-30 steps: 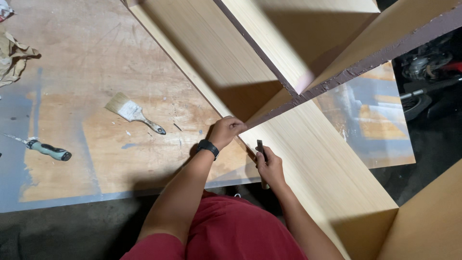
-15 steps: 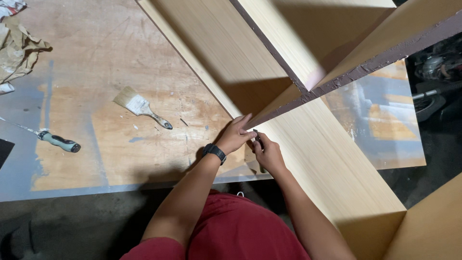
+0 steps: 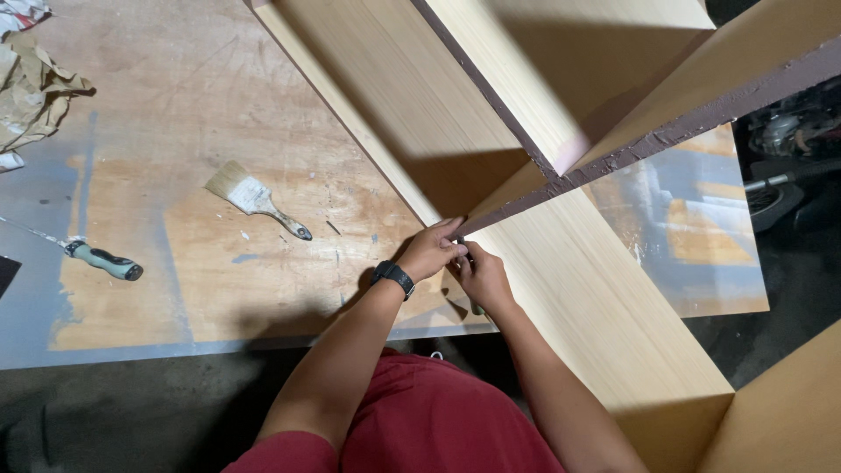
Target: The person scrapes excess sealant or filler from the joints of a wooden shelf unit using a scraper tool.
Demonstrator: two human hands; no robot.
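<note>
My left hand point(image 3: 431, 249), with a black wristwatch point(image 3: 392, 277) on it, pinches the near end of a dark-edged wooden panel point(image 3: 674, 131) where it meets a long pale wooden board point(image 3: 596, 298). My right hand point(image 3: 483, 275) is pressed close against the left one at the same corner. It is closed around a small dark tool point(image 3: 476, 307) whose end sticks out below the palm. What the fingertips touch is hidden between the two hands.
A paintbrush point(image 3: 254, 197) and a screwdriver point(image 3: 101, 260) lie on the worn plywood worktable point(image 3: 219, 289) to the left. Crumpled brown paper point(image 3: 35, 92) sits at the far left. Another pale panel point(image 3: 526, 79) rises behind. Dark machinery point(image 3: 788, 149) stands at right.
My right hand has come up from the board's side to meet my left hand at the panel's corner. The view has shifted a little to the left.
</note>
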